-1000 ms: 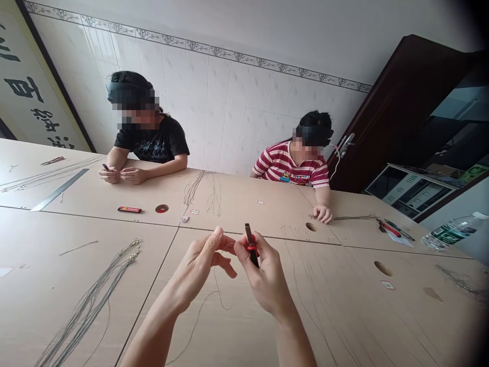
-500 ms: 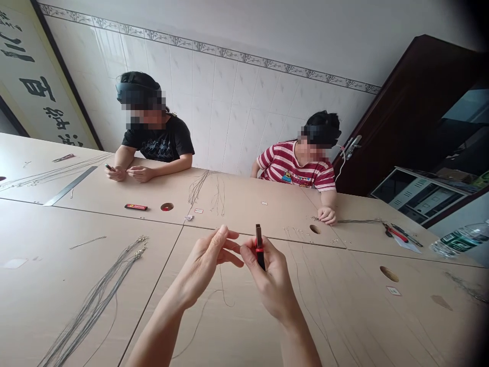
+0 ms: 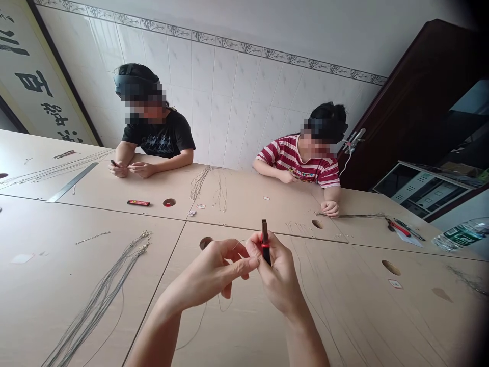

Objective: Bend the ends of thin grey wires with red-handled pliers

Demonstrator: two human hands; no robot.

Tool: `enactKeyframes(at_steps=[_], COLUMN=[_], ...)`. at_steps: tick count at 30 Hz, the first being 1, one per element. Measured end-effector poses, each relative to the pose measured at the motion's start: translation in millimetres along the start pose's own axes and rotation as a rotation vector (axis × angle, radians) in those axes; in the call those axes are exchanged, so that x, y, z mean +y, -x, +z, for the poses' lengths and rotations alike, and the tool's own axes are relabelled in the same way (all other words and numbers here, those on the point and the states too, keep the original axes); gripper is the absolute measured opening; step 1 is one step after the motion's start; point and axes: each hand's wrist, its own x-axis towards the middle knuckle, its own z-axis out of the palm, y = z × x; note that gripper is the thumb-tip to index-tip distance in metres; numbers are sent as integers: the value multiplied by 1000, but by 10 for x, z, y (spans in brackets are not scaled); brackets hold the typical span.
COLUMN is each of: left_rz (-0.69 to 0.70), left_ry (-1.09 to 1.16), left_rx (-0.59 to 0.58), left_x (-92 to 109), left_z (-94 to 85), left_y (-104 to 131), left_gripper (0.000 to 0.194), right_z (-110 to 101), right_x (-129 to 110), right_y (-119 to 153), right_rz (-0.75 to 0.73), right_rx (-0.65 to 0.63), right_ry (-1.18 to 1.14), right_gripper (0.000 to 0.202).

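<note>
Pale tabletop (image 3: 229,331), thin cord (image 3: 203,318) running between the hands (image 3: 244,260), fingertips pinched close together.

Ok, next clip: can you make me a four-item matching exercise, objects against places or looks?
1. Metal ruler
2. Bottle
3. Upright black-and-red tool
4. Bundle of thin cords

A. In the right hand
B. Near left, beyond the left forearm
C. Green label
D. Flat on the table, far left

Pairs: 1-D, 2-C, 3-A, 4-B
</note>
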Motion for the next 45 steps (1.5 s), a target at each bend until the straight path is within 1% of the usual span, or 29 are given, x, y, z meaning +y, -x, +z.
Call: enactKeyframes(at_steps=[3, 8, 14, 16, 20, 26, 31, 37, 39, 42, 43, 45], left_rz=[35, 91, 136, 154, 162, 168, 145, 187, 181, 176, 198, 301], left_ry=[10, 25, 19, 4, 22, 63, 51, 45, 1, -131, -172, -224], left_rx=[24, 124, 167, 163, 103, 70, 95, 104, 143, 281, 332, 417], left_x=[-5, -6, -29, -62, -115, -75, -40, -40, -15, 61, 92, 143], left_z=[9, 16, -27, -35, -31, -34, -60, -73, -61, -40, -37, -42], left_y=[19, 64, 40, 12, -30, -19, 18, 41, 57, 143, 196, 337], left_gripper=[36, 39, 41, 44, 43, 38, 37, 32, 34, 34, 32, 29], right_z=[-4, -14, -15, -24, -38, -31, -47, -41, -39, -44, -46, -49], right_x=[11, 37, 30, 26, 13, -28, -26, -35, -47, -56, -55, -46], right_y=[-3, -2, 5, 8, 17, 16, 26, 36, 33, 31, 31, 32], right_rz=[-16, -30, -8, -15, -22, -31, -14, -17, -24, -16, -8, -1], right_rx=[-1, 32, 45, 46, 38, 38, 40, 37, 39, 39, 43, 55], right_ry=[37, 124, 150, 167, 171, 156, 170, 158, 164, 169, 175, 194], right_gripper=[16, 18, 17, 16, 18, 14, 17, 19, 20, 20, 20, 20])
